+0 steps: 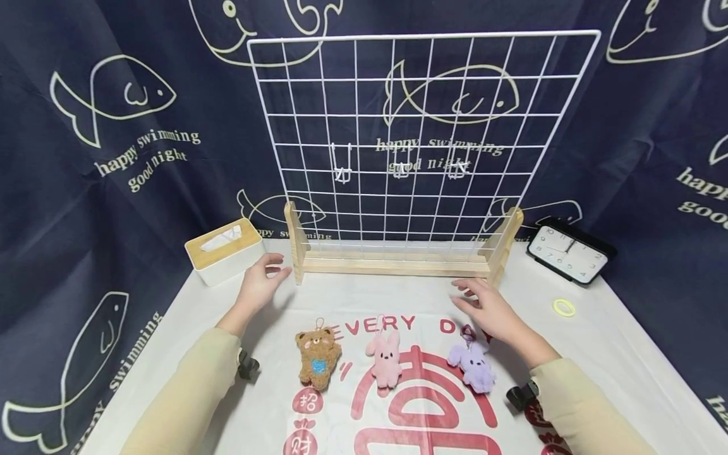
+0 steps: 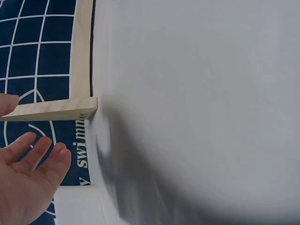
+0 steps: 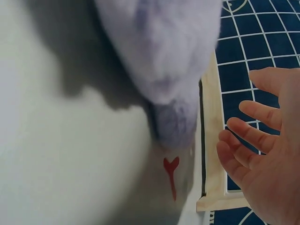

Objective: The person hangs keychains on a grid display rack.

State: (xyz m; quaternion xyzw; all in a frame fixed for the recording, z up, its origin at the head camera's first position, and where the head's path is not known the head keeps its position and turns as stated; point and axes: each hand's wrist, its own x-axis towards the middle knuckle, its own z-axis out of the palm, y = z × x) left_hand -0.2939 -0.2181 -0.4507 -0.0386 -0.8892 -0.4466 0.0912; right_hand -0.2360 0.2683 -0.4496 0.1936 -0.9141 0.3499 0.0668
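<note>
My left hand [image 1: 260,283] is beside the left wooden foot of a white wire grid rack [image 1: 387,208], fingers spread and holding nothing. In the left wrist view, its thumb and fingers lie on either side of that foot [image 2: 56,110]. My right hand [image 1: 488,311] hovers near the right foot, fingers relaxed and apart. Just below it lies a purple plush keychain [image 1: 476,366], which looms large in the right wrist view. A pink bunny plush keychain [image 1: 387,361] lies in the middle, and a brown bear plush keychain [image 1: 317,359] with a blue patch lies left.
Three white hooks, left [image 1: 342,170], middle [image 1: 400,169] and right [image 1: 457,169], hang on the grid. A tissue box [image 1: 224,253] stands back left. At the right are a clock [image 1: 570,251] and a yellow ring [image 1: 564,308]. Behind hangs a dark blue fish-print curtain [image 1: 142,253].
</note>
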